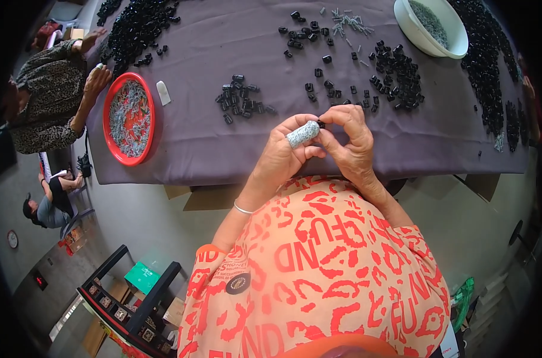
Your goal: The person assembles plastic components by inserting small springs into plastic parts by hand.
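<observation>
My left hand (283, 143) and my right hand (350, 140) meet above the table's near edge, fingertips pinched together. Between them is a small black plastic piece (322, 125), mostly hidden by the fingers. A speckled grey finger sleeve (302, 134) covers what looks like my left thumb. Just beyond my hands lies a small pile of black plastic pieces (238, 98). A larger cluster of the same pieces (399, 77) lies farther right, with several scattered ones (329, 85) between. Small grey pins (348, 22) are strewn at the far side.
A red tray (153, 119) of grey pins stands at the left, beside a small white object (163, 93). A white bowl (460, 45) of grey pieces is at the far right. Black heaps (136, 36) line both sides. Another person's hand (96, 80) works at the left.
</observation>
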The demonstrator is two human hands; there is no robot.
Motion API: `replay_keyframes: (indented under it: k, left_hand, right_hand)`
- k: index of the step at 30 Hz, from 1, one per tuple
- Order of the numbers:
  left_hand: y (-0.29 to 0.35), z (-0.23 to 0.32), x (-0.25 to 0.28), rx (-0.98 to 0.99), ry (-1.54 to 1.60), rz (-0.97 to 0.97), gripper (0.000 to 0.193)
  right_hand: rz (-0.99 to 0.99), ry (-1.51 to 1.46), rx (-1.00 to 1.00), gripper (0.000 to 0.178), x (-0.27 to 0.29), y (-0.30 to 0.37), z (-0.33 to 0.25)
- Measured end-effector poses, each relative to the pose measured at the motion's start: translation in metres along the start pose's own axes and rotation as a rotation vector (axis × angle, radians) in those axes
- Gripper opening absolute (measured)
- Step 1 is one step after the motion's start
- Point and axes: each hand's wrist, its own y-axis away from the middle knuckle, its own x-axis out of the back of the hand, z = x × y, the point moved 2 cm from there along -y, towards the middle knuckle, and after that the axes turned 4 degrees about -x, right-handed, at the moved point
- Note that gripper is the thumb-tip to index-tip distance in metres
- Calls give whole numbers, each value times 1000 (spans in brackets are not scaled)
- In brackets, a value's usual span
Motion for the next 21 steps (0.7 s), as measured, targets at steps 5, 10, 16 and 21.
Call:
replay_keyframes:
  k: [5, 10, 16, 21]
  left_hand:
    - [1, 8, -3, 8, -14, 10, 23]
    - [-3, 22, -6, -187, -837, 321, 13]
    - [-26, 33, -2, -615, -1514, 318, 20]
    - [-34, 35, -9, -658, -1678, 289, 23]
  right_hand:
    - [-99, -4, 73, 28, 8, -9, -2]
    - [-1, 227, 145, 24, 15, -22, 10]
    - [-46, 618, 251, 20, -6, -45, 12]
    - [13, 669, 270, 17, -7, -47, 16]
